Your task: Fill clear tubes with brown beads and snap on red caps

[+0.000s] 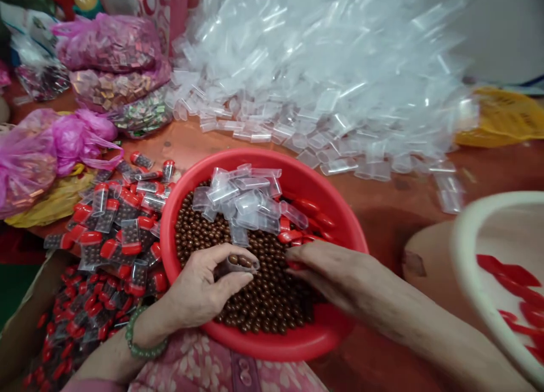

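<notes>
My left hand (216,278) is closed around a small clear plastic case (237,263), whose open end shows brown balls inside. It is held over the brown balls (267,301) in a red basin (284,346). At the basin's right side, my right hand (327,270) has its fingers together, with a red cap (295,264) showing between them. Other red caps (314,211) lie just beyond that hand. Empty clear cases (250,196) are heaped on the balls at the basin's far side.
Behind the basin rises a large pile of clear cases (318,69). Filled, red-capped cases (114,228) lie to the left, many in a box below. Pink bags (110,52) stand at the back left. A white tub (463,239) with red caps is at right.
</notes>
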Motion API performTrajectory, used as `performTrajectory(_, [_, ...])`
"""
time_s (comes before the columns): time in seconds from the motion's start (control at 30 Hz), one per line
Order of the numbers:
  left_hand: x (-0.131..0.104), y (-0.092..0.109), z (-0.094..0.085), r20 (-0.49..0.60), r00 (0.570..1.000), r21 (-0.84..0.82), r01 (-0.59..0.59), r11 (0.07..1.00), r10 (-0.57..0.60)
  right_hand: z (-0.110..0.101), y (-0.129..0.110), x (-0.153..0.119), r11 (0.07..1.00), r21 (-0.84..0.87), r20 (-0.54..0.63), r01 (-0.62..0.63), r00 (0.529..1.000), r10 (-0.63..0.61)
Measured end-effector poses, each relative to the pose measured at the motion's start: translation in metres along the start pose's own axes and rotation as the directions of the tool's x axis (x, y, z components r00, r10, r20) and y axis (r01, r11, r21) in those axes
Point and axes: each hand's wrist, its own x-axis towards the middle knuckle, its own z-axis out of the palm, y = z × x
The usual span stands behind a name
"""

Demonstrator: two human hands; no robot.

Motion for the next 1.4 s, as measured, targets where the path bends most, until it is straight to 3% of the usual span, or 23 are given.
performTrajectory(0.07, [-0.001,0.002,0.002,0.007,1.0,-0.08,0.007,0.997,-0.007,0.001,-0.009,0.011,0.96,0.238,-0.198,-0.146,0.96,0.196])
performTrajectory(0.13, [-0.001,0.002,0.006,0.011,1.0,-0.175,-0.012,0.985,0.014,0.003,-0.022,0.022,0.768,0.583,-0.302,-0.266,0.806,0.509])
performTrajectory(0.17, [-0.001,0.002,0.009,0.015,1.0,-0.219,-0.019,0.976,0.023,0.006,-0.028,0.027,0.626,0.732,-0.262,-0.268,0.738,0.622])
performTrajectory(0.2, [-0.001,0.002,0.011,0.023,0.999,-0.261,-0.02,0.965,0.027,0.01,-0.034,0.032,0.495,0.832,-0.195,-0.25,0.704,0.683])
performTrajectory(0.27, [0.0,0.0,0.016,0.043,0.999,-0.336,-0.002,0.942,0.017,0.019,-0.042,0.038,0.345,0.913,-0.099,-0.215,0.706,0.702])
performTrajectory(0.33, [0.001,-0.003,0.018,0.064,0.998,-0.408,0.039,0.912,-0.014,0.03,-0.045,0.039,0.397,0.891,-0.13,-0.219,0.715,0.686])
performTrajectory(0.4, [0.002,-0.005,0.018,0.081,0.996,-0.448,0.081,0.891,-0.05,0.039,-0.043,0.033,0.641,0.729,-0.34,-0.24,0.687,0.643])
performTrajectory(0.47, [0.003,-0.006,0.017,0.093,0.992,-0.462,0.117,0.879,-0.083,0.044,-0.038,0.025,0.916,0.33,-0.588,-0.228,0.71,0.388])
performTrajectory(0.5, [0.003,-0.006,0.016,0.097,0.991,-0.47,0.129,0.873,-0.094,0.044,-0.034,0.022,0.982,0.091,-0.633,-0.168,0.751,0.188])
performTrajectory(0.57, [0.003,-0.006,0.014,0.103,0.989,-0.484,0.143,0.863,-0.106,0.04,-0.028,0.019,0.968,-0.247,-0.535,0.049,0.826,-0.178])
performTrajectory(0.6, [0.003,-0.005,0.012,0.101,0.989,-0.486,0.141,0.862,-0.105,0.036,-0.026,0.019,0.938,-0.309,-0.443,0.157,0.849,-0.288])
performTrajectory(0.67, [0.003,-0.005,0.01,0.087,0.992,-0.48,0.127,0.868,-0.097,0.029,-0.022,0.019,0.91,-0.301,-0.283,0.286,0.884,-0.371])
performTrajectory(0.8, [0.004,-0.006,0.007,0.057,0.995,-0.47,0.096,0.877,-0.078,0.021,-0.018,0.015,0.885,-0.281,-0.038,0.372,0.917,-0.398])
performTrajectory(0.9, [0.005,-0.008,0.007,0.052,0.994,-0.474,0.109,0.874,-0.096,0.021,-0.014,0.01,0.869,-0.303,0.019,0.391,0.914,-0.405])
performTrajectory(1.0, [0.005,-0.007,0.007,0.094,0.989,-0.531,0.146,0.835,-0.114,0.02,-0.014,0.011,0.924,-0.172,-0.015,0.342,0.937,-0.35])
performTrajectory(1.07, [0.005,-0.004,0.005,0.131,0.985,-0.548,0.168,0.82,-0.114,0.016,-0.017,0.016,0.978,0.004,-0.102,0.209,0.973,-0.208])
performTrajectory(1.17, [0.003,0.0,0.003,0.155,0.981,-0.395,0.168,0.903,-0.114,0.009,-0.026,0.023,0.962,0.273,-0.21,0.013,0.977,0.047])
performTrajectory(1.27, [0.001,0.002,0.002,0.163,0.978,-0.255,0.172,0.952,-0.133,0.007,-0.031,0.029,0.95,0.314,-0.189,0.01,0.981,0.052])
performTrajectory(1.4, [0.0,0.005,0.0,0.172,0.975,-0.277,0.184,0.943,-0.139,0.012,-0.034,0.032,0.934,0.358,-0.233,-0.004,0.968,0.094])
